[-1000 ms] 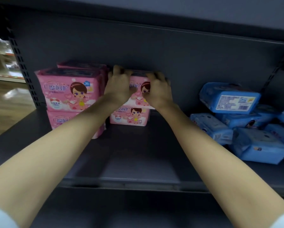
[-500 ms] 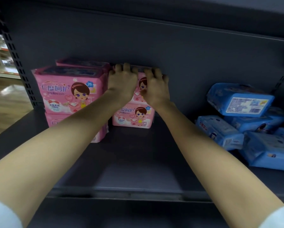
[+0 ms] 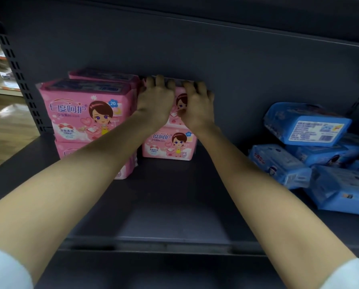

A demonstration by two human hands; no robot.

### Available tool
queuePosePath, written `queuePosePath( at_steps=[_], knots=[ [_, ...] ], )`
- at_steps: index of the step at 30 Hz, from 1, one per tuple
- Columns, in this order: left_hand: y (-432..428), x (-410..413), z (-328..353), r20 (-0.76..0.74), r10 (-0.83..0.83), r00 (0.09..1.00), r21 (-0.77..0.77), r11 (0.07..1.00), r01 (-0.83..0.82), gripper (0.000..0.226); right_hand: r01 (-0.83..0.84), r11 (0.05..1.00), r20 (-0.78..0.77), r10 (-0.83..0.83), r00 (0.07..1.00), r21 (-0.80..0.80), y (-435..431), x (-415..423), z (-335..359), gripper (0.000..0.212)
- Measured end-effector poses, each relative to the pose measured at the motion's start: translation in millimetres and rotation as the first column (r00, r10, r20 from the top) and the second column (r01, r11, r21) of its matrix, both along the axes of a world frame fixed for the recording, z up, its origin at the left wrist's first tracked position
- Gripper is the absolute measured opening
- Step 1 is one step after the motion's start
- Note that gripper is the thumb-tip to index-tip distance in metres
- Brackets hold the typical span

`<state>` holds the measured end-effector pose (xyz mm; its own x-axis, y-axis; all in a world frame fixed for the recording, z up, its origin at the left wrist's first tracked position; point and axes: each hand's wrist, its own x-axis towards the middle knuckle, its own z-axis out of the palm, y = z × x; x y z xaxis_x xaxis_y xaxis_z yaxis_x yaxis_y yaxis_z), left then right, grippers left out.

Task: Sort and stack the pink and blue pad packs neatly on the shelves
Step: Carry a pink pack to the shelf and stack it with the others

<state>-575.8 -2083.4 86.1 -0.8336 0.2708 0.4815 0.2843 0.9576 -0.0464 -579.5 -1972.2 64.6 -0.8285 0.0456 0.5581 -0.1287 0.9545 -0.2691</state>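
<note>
Facing outward, top pink pack [image 3: 180,104] lies crosswise in left hand [image 3: 156,105], right hand [image 3: 199,110].

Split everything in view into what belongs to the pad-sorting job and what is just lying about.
Job in hand:
left hand and right hand, both gripping the upper pink pack
lower pink pack under it
front pink stack at the left
jumbled blue packs at the right
shelf

Just there:
slotted post
wooden floor
back panel
</note>
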Motion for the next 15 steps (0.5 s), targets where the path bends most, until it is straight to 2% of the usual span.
queuePosePath(
  at_steps=[8,15],
  knots=[
    [0,10,-4,-0.034,0.007,0.999,0.018,1.000,-0.006,0.054,0.009,0.999,0.052,-0.007,0.999,-0.050,0,20,8,0.066],
    [8,29,0,-0.079,-0.027,0.997,-0.062,0.998,0.022,0.064,0.072,0.995,0.075,-0.066,0.995,-0.071,15,44,16,0.062]
  ],
)
